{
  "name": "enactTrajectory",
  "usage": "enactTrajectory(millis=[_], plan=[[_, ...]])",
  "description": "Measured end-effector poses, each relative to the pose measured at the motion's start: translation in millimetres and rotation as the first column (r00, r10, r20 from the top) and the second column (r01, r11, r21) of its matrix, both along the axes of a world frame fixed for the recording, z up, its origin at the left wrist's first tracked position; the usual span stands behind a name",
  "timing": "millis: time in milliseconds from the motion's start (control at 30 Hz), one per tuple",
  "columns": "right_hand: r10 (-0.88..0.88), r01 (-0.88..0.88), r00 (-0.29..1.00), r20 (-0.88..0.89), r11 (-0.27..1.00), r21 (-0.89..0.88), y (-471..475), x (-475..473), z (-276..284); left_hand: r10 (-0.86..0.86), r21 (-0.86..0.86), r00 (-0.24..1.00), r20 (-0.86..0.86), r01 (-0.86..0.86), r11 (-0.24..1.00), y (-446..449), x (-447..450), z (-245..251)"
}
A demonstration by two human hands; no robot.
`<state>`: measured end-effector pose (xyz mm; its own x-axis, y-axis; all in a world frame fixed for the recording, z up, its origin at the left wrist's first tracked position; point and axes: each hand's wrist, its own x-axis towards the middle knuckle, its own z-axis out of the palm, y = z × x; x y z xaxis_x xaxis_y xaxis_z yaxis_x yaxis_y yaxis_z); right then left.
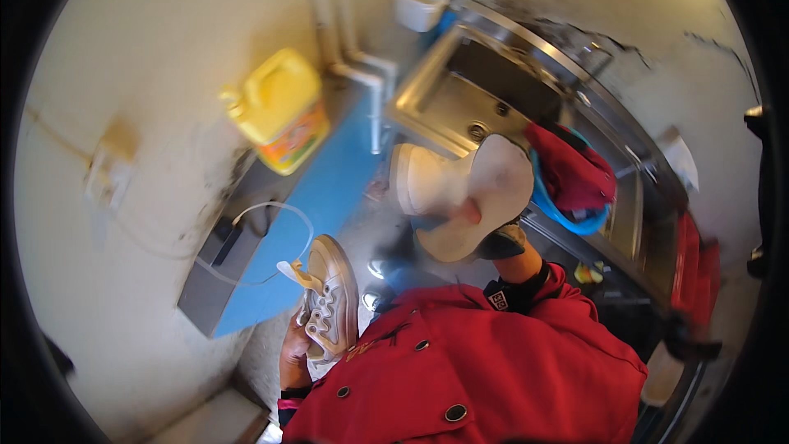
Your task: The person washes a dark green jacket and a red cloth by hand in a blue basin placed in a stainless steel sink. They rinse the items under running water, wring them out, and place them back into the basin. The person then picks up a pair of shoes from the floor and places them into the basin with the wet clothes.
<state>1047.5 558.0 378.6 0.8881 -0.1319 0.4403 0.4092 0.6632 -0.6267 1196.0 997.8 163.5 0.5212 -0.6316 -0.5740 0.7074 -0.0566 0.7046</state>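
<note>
My left hand (294, 340) grips a light sneaker (333, 305) by its side, low in front of my red jacket. The sneaker has a thick sole and wavy trim, and a yellowish tongue or flap hangs from it. My right hand (519, 245), mostly hidden, is closed on a pale shoe-like item (468, 191) with broad curved ends, held up before the sink. Motion blurs that item, so I cannot tell whether it is one piece or two. A dark patch lies between it and my wrist.
A steel sink (425, 98) stands ahead, with a blue basin (579, 222) holding dark red cloth (573, 166) at its right. A yellow jug (283, 111) stands on a blue-fronted ledge (308, 197). White pipes (376, 92) run down beside the sink. A white cable (296, 209) loops over the ledge.
</note>
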Motion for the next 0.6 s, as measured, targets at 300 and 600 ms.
enactTrajectory(millis=[300, 600], plan=[[-0.079, 0.106, 0.989, 0.122, 0.968, -0.229, -115, -219, -24, -0.233, 0.179, 0.953, 0.192, 0.200, 0.963, -148, -39, 17], [-0.746, 0.746, 0.665, -0.016, 0.665, -0.016, -144, -453, -28, -0.263, 0.265, -0.213, 0.941, -0.016, 0.964, -463, -130, 181]])
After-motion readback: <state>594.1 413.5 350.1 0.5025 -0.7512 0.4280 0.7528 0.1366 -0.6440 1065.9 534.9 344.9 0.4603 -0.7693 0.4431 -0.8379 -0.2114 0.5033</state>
